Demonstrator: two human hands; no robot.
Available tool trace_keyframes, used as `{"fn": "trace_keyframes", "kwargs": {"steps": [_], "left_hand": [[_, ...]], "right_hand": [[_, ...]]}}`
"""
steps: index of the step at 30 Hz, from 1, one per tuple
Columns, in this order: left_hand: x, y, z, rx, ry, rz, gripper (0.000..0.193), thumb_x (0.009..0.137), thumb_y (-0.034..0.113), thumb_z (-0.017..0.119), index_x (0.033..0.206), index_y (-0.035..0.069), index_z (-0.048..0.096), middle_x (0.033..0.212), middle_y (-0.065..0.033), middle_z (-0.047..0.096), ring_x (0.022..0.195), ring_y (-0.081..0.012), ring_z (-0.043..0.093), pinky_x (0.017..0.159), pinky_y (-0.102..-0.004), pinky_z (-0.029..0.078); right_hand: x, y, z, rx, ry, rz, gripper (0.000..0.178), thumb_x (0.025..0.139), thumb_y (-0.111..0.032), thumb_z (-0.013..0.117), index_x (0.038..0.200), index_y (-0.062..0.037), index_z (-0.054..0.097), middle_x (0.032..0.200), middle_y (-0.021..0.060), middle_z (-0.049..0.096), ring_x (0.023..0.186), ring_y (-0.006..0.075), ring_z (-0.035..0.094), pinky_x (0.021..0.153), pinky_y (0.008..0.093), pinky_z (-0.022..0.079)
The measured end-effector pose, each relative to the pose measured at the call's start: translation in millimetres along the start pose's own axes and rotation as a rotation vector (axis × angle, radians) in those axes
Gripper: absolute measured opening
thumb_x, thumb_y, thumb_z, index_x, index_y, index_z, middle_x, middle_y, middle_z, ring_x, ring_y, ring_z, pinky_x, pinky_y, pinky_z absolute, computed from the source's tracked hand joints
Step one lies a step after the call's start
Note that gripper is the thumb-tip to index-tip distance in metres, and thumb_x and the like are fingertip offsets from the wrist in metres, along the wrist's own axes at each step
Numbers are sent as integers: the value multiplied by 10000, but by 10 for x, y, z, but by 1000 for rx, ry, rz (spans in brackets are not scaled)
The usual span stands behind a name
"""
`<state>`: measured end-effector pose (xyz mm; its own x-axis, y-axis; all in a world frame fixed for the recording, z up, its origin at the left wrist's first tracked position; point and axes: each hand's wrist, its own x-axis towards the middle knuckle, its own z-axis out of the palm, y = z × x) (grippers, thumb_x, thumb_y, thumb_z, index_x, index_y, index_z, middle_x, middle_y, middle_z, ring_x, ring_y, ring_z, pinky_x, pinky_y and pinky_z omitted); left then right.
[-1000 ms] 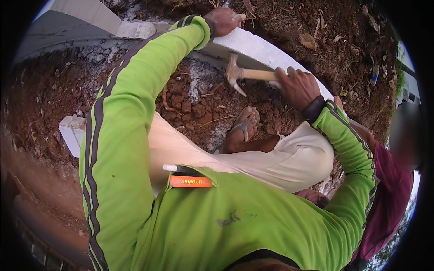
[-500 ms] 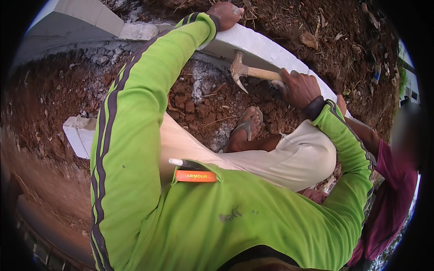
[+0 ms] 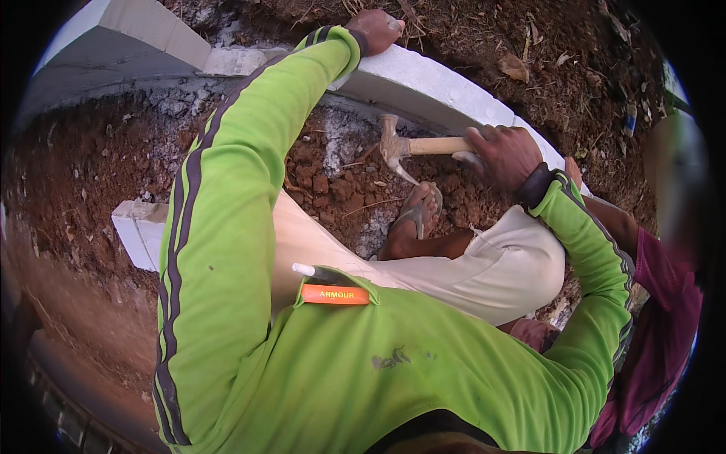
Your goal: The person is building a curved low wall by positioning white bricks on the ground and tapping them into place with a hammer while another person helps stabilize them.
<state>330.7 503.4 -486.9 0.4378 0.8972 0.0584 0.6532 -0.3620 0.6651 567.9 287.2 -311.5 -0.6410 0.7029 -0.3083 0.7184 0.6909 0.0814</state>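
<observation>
A claw hammer (image 3: 437,146) with a pale wooden handle is in my right hand (image 3: 505,157), fingers closed around the handle's end. Its metal head hangs over the soil, a short way off the near face of a long white block (image 3: 431,85), claw pointing toward my sandalled foot (image 3: 418,213). At the top, my left hand (image 3: 376,32) is closed over the block's upper edge, its fingers partly hidden on the far side. The block stands on edge in a curving row.
More white blocks (image 3: 144,26) continue the row at upper left, and a loose white block (image 3: 140,231) lies on the soil by my left sleeve. Reddish broken soil (image 3: 325,181) fills the near side. On the right, a co-worker in a maroon shirt (image 3: 665,318) has a hand (image 3: 572,171) by the row.
The hammer head has come away from the block's near face, back toward me and slightly left. My left hand stays on the block's edge.
</observation>
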Motion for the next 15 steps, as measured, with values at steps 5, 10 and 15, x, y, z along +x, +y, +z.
{"fn": "trace_keyframes", "kwargs": {"steps": [5,10,15], "left_hand": [[-49,-46,-12,-45,-9,-12,481,1017,447,441,984,86,757,923,-135,731,938,-344,680,882,-435,504],[-37,-1,1,-70,-10,-49,440,1011,412,461,1013,86,756,924,-126,735,938,-316,689,900,-407,502],[-17,30,-82,-102,-104,-39,407,996,333,459,1010,52,752,951,-111,739,952,-280,687,928,-386,494]], "right_hand": [[61,79,-1,-11,18,-310,407,991,-501,500,1076,-110,577,738,136,648,612,328,662,533,452,501],[76,29,133,20,-141,229,436,983,-517,508,1077,-98,584,731,144,676,630,328,683,555,449,524],[-114,5,105,-48,-39,-172,431,958,-535,544,1082,-126,602,725,99,641,657,293,685,557,436,517]]}}
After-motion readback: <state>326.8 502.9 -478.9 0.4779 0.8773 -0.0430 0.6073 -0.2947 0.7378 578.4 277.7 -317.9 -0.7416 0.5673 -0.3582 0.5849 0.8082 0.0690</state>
